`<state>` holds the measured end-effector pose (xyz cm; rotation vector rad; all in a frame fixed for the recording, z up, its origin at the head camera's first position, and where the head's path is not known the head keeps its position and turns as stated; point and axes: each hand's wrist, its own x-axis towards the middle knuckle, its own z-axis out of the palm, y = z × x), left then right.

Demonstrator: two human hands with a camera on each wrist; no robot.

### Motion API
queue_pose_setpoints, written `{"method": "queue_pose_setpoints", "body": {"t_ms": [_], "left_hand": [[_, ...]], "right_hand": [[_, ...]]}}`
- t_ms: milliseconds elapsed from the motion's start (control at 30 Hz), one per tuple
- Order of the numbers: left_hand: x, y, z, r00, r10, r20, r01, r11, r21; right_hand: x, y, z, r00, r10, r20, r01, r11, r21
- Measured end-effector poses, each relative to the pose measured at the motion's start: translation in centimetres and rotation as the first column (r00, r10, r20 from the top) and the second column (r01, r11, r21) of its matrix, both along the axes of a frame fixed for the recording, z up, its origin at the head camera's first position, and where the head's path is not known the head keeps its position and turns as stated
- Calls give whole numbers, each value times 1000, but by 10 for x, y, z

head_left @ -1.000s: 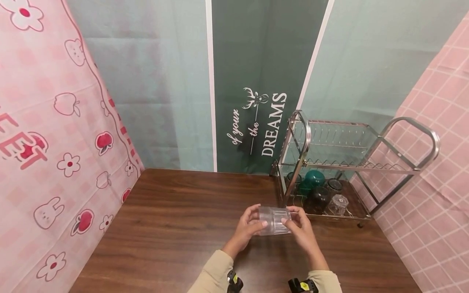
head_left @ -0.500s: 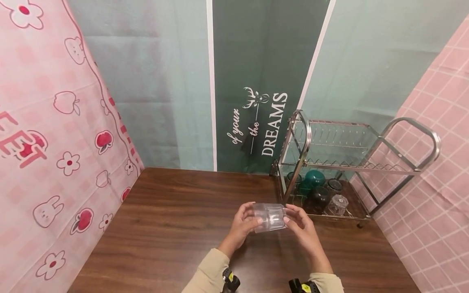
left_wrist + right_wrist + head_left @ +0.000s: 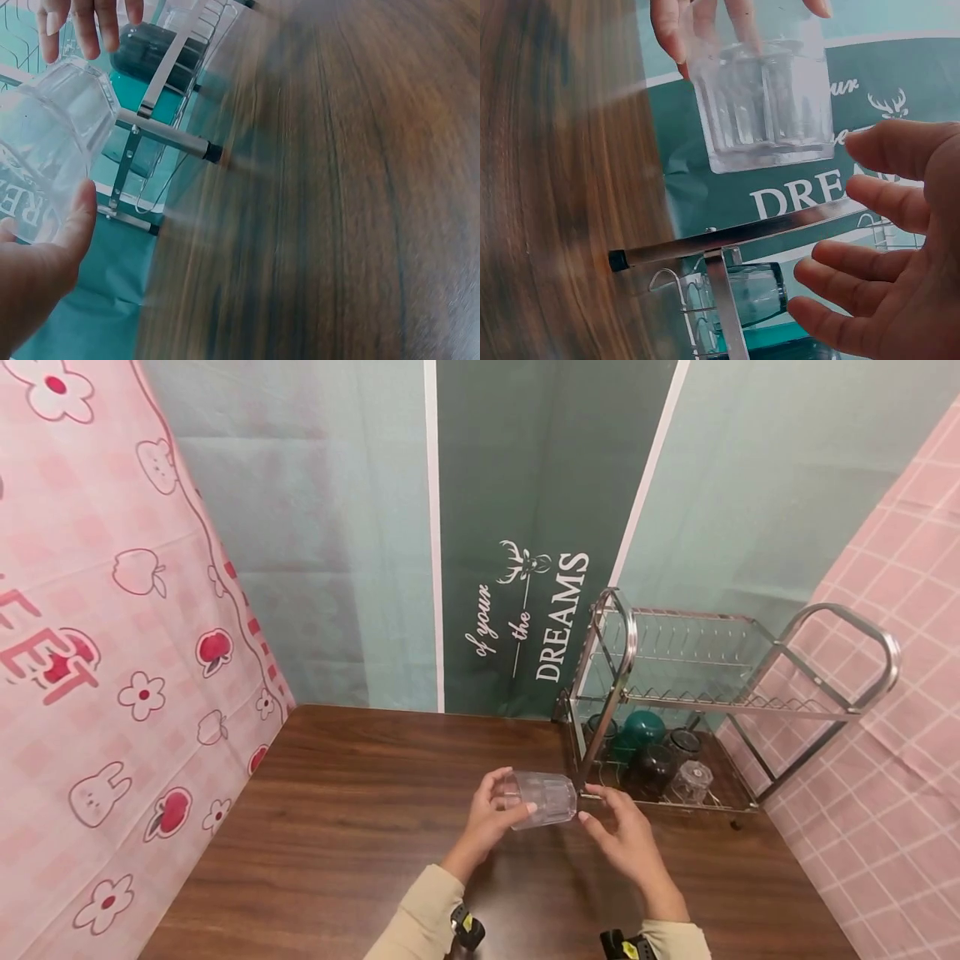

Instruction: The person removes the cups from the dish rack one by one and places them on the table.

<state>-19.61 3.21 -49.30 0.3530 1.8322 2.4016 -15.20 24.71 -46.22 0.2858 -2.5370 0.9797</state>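
Observation:
A clear glass tumbler [image 3: 546, 799] with faceted sides lies sideways in the air over the table, its base toward the right. My left hand [image 3: 491, 814] grips it near the rim, thumb along the near side and fingers behind. Just off the base, my right hand [image 3: 621, 831] has its fingers spread and relaxed. In the right wrist view a gap shows between the right hand [image 3: 885, 247] and the tumbler [image 3: 769, 112]. The left wrist view has the left thumb [image 3: 79, 225] pressed on the tumbler's wall.
A two-tier metal dish rack [image 3: 738, 702] stands at the back right of the wooden table [image 3: 360, 827]. On its lower tier are a teal glass [image 3: 643, 727], a dark glass [image 3: 654, 767], a small clear glass [image 3: 692, 781] and others. Fabric hangs behind and on both sides.
The tumbler has moved slightly left in my left hand, its base turning a little toward the camera. My right hand has let go of the base and drawn off to the right.

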Motion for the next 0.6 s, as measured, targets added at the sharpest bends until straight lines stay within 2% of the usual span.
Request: {"method": "queue_pose_setpoints", "body": {"t_ms": [167, 300, 367, 500, 600], "left_hand": [[3, -3, 16, 1000, 24, -18, -25, 998, -50], [0, -2, 16, 999, 39, -29, -42, 995, -89], [-4, -1, 13, 997, 52, -48, -57, 991, -118], [-18, 2, -1, 994, 79, -69, -91, 980, -178], [-26, 5, -9, 991, 107, -85, -126, 957, -260]], "right_hand": [[-5, 5, 2, 1000, 26, -8, -25, 995, 92], [-10, 10, 3, 1000, 14, 17, -17, 989, 148], [-13, 12, 4, 999, 7, 31, -12, 986, 169], [-20, 16, 7, 998, 4, 66, -17, 979, 203], [-25, 18, 8, 994, -3, 113, -22, 975, 220]]}}
